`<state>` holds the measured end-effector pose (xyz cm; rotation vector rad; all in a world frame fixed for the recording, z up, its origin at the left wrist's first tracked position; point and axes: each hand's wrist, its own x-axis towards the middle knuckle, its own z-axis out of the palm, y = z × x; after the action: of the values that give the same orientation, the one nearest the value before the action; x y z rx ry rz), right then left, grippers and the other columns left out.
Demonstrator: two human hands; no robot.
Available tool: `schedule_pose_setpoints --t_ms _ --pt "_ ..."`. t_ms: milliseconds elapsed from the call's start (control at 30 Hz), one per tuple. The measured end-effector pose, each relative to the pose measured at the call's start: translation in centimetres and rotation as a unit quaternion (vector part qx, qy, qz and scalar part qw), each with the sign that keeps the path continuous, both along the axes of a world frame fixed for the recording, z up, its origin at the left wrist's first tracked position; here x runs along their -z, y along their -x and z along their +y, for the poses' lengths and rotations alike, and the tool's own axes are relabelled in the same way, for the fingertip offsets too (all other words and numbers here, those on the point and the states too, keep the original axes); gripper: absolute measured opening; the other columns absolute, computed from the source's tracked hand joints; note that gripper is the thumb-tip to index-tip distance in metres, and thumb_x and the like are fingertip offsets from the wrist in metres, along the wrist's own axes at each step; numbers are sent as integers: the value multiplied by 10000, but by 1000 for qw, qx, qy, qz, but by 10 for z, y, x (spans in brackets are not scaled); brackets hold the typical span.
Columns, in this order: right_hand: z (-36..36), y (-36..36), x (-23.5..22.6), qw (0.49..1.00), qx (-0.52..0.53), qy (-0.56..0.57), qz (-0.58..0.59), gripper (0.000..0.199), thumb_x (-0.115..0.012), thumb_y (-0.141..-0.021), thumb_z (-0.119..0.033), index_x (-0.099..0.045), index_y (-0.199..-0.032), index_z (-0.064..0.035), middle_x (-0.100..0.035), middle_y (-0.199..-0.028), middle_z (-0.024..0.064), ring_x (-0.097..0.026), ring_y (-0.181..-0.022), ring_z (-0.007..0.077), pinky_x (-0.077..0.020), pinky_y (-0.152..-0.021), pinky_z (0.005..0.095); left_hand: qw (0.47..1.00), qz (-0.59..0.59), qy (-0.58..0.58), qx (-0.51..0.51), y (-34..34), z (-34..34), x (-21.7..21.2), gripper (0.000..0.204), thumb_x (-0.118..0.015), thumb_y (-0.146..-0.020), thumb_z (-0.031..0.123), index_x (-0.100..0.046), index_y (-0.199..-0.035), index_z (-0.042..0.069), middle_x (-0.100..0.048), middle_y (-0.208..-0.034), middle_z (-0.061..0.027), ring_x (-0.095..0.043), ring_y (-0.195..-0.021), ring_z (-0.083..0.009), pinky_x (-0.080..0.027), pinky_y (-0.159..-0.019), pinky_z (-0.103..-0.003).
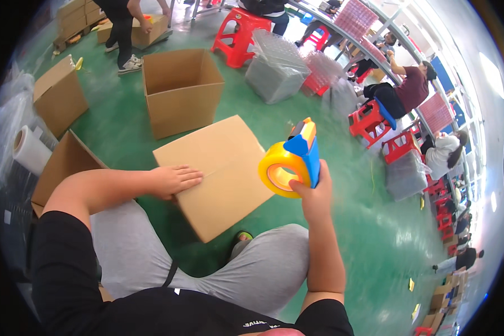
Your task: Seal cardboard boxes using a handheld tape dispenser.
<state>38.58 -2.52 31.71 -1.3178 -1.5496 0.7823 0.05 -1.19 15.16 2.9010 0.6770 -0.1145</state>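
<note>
A closed cardboard box (pixel 224 173) stands on the floor just in front of my knees, its top flaps meeting along a seam. Flat on the left part of that top lies my left hand (pixel 176 180), fingers stretched out and holding nothing. My right hand (pixel 313 190) grips a tape dispenser (pixel 308 147) with a blue body and a yellow roll of tape. It is raised beside the box's right edge, and my thumb reaches to the roll's core. Whether the dispenser touches the box, I cannot tell.
An open cardboard box (pixel 182 106) stands beyond; another (pixel 67 157) is at my left near a white film roll (pixel 31 148). Red stools (pixel 241 36) and plastic-wrapped stacks (pixel 277 73) are farther off. Seated people line a workbench (pixel 353 33) at right; someone handles a box at far left.
</note>
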Motion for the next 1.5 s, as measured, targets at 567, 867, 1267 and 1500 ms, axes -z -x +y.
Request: schedule_pose_setpoints --t_ms 567,867,1267,1500 --pt "31 5 47 960 -68 -24 -270 429 -692 -652 16 -518 -1041 -37 -593 -887 164 -603 -839 322 -491 -763 387 816 -351 403 -219 -103 61 2 820 -703 -869 386 -319 -1497 25 -359 -1550 -139 -325 -1444 -264 -263 -1171 -475" --pt "39 26 53 930 -63 -40 -360 414 -682 -676 11 -527 -1057 -29 -604 -994 187 -604 -923 424 -492 -765 447 490 -535 575 -377 -129 25 -55 445 -656 -940 311 -608 -1275 21 -667 -1151 -76 -623 -1020 -173 -489 -899 -374" --pt "31 42 57 927 -121 14 -354 479 -788 -690 -153 -551 -1092 -46 -651 -934 209 -656 -881 379 -520 -761 444 493 -593 439 -460 -106 37 -35 207 -712 -866 194 -713 -844 -12 -704 -802 -90 -654 -711 -159 -514 -668 -315" --pt "23 -31 39 885 -150 -56 -437 470 -771 -658 -105 -570 -1078 -39 -639 -898 196 -623 -853 373 -503 -767 441 597 -465 279 -590 1 53 -21 207 -661 -890 160 -688 -790 -19 -699 -754 -98 -616 -631 -152 -500 -610 -304"
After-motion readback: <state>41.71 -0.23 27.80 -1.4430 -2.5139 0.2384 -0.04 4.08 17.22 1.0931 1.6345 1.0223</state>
